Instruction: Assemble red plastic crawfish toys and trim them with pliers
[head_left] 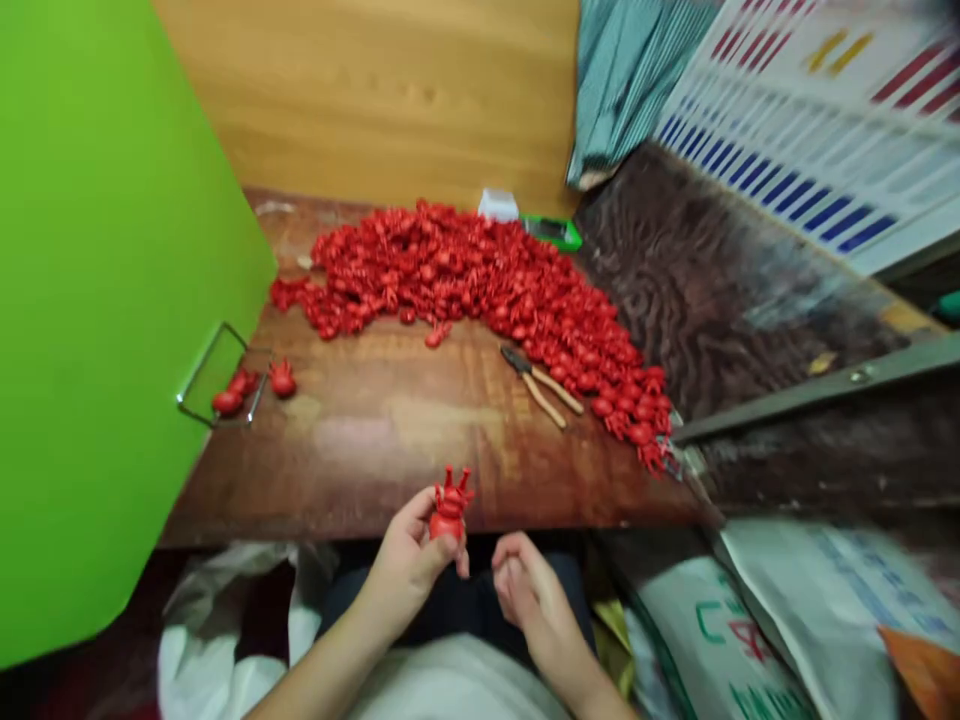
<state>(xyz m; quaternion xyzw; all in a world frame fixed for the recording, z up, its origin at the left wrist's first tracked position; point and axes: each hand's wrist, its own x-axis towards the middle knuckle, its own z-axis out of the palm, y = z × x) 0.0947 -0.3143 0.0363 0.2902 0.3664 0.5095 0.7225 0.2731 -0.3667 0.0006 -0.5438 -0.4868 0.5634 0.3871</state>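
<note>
A green panel (90, 300) stands at nine o'clock and a wooden board (375, 100) at twelve, closing in the brown tabletop (360, 440). At two o'clock is a slatted white crate (780, 140) with a yellow mark I cannot make out. A heap of red pieces (450, 260) curves from ten o'clock through twelve to three. The white sack (750, 640) at four o'clock bears green and red print, too blurred to read; no brand is legible elsewhere. The left hand (409, 560) has its grip pinched around a red toy figure (448, 522), thumb across its round end, long axis near twelve-to-six, two prongs towards twelve. The right hand (529, 590) sits apart at the figure's four o'clock, fingers curled; whether its grip holds anything, I cannot tell. Pliers (540, 382) lie near the figure's one o'clock.
</note>
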